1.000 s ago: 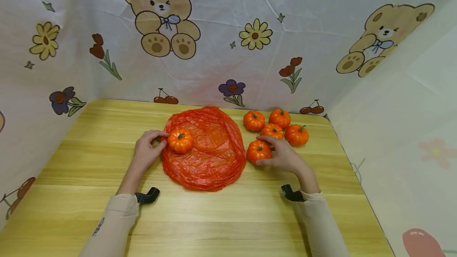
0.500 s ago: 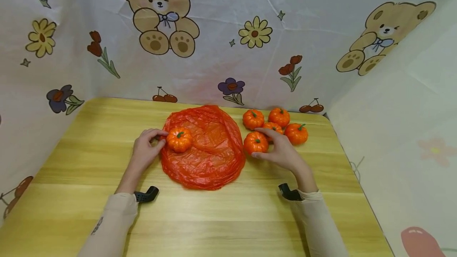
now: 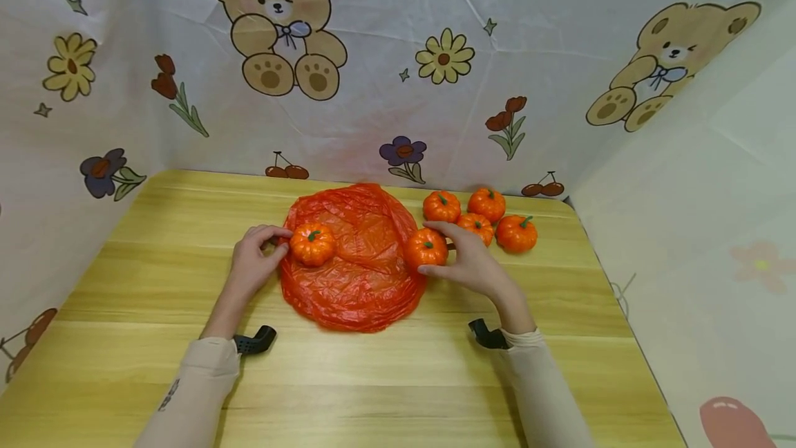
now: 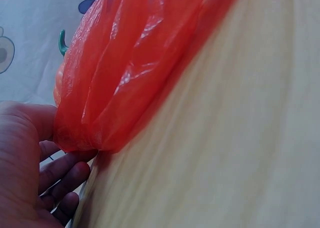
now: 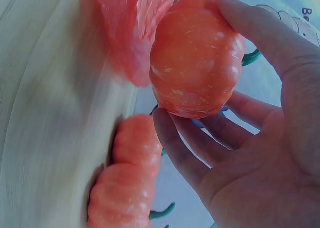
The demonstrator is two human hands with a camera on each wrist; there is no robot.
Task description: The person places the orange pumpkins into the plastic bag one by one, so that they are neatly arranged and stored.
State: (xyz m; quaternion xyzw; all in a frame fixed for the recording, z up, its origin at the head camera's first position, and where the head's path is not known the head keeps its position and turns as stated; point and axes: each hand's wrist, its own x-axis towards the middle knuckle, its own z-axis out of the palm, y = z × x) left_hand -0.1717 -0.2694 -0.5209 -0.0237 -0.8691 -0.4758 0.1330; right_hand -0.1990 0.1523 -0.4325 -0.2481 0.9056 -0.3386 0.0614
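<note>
A thin red plastic bag (image 3: pixel 361 296) lies spread open on the wooden table, its rim forming a rough ring. My left hand (image 3: pixel 256 258) pinches the bag's left edge, thumb on one side and fingers underneath in the left wrist view. Just inside that edge sits a small orange toy pumpkin (image 3: pixel 313 244) with a green stem. My right hand (image 3: pixel 468 261) grips another toy pumpkin (image 5: pixel 195 58) between thumb and fingertips. This pumpkin is raised off the table and overlaps the bag's right rim in the head view.
Several more toy pumpkins (image 3: pixel 516 234) stand grouped at the back right of the table (image 3: pixel 373 393). A white cloth (image 3: pixel 373 61) printed with bears and flowers hangs behind the table. Black camera mounts (image 3: pixel 256 341) stick out from both wrists.
The right hand has lifted its pumpkin and carried it left, from beside the other pumpkins to the bag's right rim. The left hand has kept its place at the bag's edge.
</note>
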